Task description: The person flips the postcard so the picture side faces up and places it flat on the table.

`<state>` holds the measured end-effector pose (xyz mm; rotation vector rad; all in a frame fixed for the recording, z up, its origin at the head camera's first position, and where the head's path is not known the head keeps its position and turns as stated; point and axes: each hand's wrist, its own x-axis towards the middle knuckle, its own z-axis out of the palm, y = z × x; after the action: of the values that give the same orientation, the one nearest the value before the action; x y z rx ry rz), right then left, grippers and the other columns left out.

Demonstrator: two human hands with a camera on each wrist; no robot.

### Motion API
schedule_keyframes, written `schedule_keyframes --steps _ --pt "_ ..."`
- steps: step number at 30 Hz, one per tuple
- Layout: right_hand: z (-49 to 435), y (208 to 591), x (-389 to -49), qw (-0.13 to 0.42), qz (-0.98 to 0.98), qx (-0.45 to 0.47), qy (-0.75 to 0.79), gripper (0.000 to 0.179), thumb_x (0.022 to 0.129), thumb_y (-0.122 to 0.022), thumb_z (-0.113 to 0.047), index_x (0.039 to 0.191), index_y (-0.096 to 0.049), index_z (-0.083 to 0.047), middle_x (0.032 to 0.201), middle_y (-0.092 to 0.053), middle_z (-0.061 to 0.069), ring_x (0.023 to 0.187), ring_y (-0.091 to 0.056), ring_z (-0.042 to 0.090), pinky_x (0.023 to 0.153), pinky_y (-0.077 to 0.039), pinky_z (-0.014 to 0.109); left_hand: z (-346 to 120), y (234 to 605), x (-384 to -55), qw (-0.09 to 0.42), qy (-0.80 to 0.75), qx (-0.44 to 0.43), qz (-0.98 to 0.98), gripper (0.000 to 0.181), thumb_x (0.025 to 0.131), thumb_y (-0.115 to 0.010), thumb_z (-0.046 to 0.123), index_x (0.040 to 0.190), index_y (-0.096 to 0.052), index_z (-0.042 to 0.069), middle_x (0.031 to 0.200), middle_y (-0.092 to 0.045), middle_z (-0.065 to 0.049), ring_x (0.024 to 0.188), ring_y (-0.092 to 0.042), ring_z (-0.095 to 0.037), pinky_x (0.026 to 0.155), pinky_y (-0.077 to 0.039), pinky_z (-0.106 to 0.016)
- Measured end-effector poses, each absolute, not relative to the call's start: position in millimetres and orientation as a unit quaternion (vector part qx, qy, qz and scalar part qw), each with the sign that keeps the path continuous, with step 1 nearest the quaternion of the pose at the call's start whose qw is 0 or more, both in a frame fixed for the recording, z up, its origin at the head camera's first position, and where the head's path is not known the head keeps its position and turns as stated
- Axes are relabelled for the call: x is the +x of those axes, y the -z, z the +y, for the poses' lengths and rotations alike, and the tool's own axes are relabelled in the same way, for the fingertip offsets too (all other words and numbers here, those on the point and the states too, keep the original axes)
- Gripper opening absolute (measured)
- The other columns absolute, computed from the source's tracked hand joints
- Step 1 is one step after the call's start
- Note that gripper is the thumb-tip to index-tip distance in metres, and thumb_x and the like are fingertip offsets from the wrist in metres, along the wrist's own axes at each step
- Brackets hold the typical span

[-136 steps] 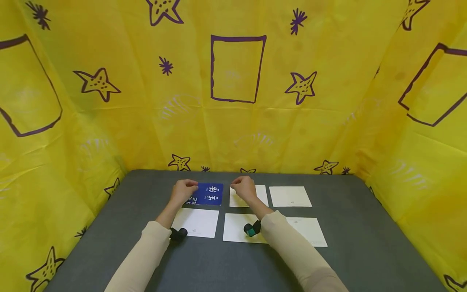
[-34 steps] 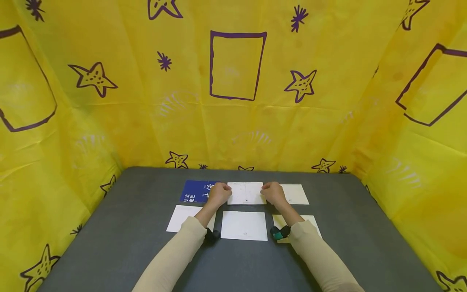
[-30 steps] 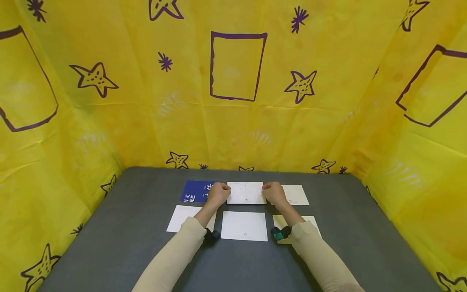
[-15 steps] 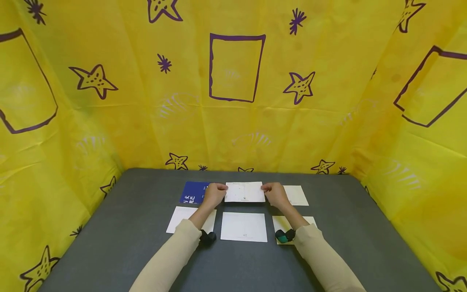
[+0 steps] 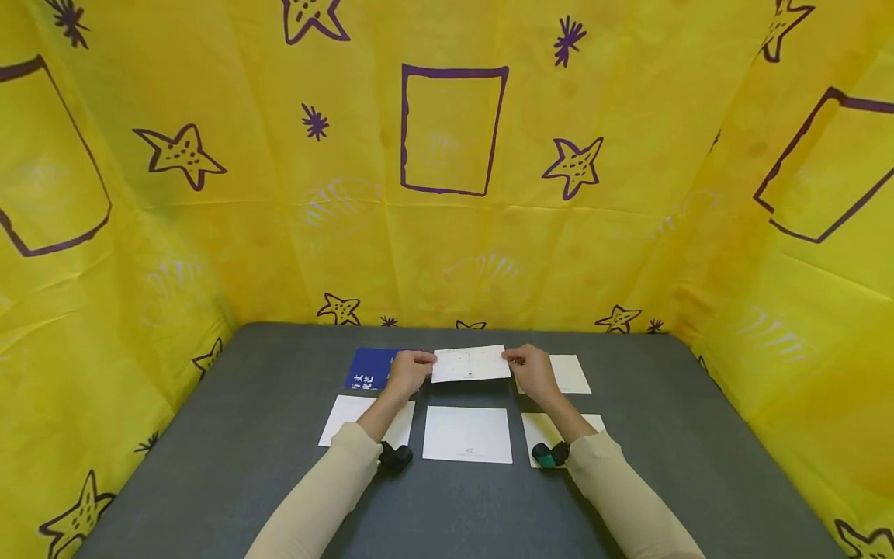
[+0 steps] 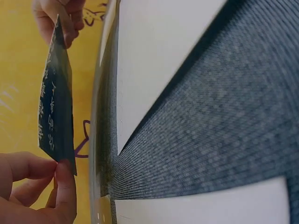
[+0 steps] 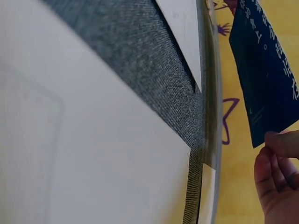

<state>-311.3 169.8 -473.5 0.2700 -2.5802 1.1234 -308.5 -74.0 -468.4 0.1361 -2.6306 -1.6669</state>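
L fingers (image 6: 65,186) & R fingers (image 7: 264,172) pinch card (image 5: 471,363) btwn them, above tbl (image 5: 457,512).

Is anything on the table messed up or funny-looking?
I see nothing spilled or torn. The odd one out is the blue postcard at the back left: it shows blue with white writing, while the four other postcards on the table show pale sides. The lifted postcard tilts, held by the left hand and right hand.

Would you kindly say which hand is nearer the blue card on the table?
Left hand: it partly hides the blue card; the right hand is farther right, across the held card.
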Motion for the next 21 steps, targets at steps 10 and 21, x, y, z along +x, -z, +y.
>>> schedule_keyframes --steps 10,21 --pt "171.1 470.9 -309.0 0.153 -0.892 0.085 -0.417 0.014 0.086 -0.066 0.004 0.095 -0.076 0.001 0.091 -0.071 0.016 0.084 -0.066 0.029 0.073 -0.057 0.036 -73.4 463.8 -306.2 0.013 0.540 0.056 -0.840 0.018 0.086 -0.063 0.001 0.099 -0.076 0.000 0.100 -0.073 -0.016 0.081 -0.063 -0.019 0.064 -0.044 -0.022" --pt "175.2 471.6 -305.5 0.162 -0.886 0.097 -0.424 0.015 0.086 -0.064 0.006 0.091 -0.077 0.001 0.090 -0.072 0.017 0.082 -0.067 0.030 0.070 -0.056 0.033 -73.1 460.8 -305.4 0.013 0.576 0.069 -0.814 0.019 0.087 -0.063 0.001 0.102 -0.074 -0.001 0.103 -0.073 -0.017 0.082 -0.064 -0.018 0.071 -0.051 -0.027"
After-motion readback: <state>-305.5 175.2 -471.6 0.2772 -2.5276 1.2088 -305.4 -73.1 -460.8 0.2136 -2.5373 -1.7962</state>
